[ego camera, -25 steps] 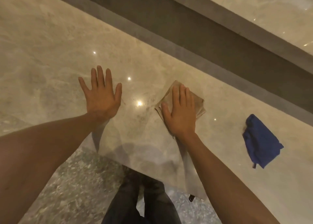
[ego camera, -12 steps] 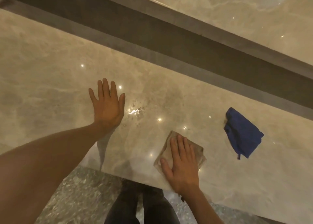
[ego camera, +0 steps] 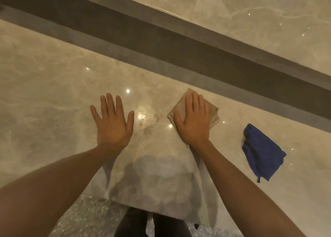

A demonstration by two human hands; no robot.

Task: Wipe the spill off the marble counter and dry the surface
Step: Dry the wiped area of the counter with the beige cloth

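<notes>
Spanning most of the view, the counter [ego camera: 53, 97] is glossy beige marble with a dark channel [ego camera: 161, 45] along its far side. Left hand [ego camera: 112, 125] lies flat on the marble, fingers spread, grasping nothing. Right hand [ego camera: 194, 123] presses straight fingers on a folded tan cloth [ego camera: 213, 114]. Blue cloth [ego camera: 261, 152] lies crumpled, apart, to the right. Wet smear [ego camera: 147, 123] sits between the hands.
</notes>
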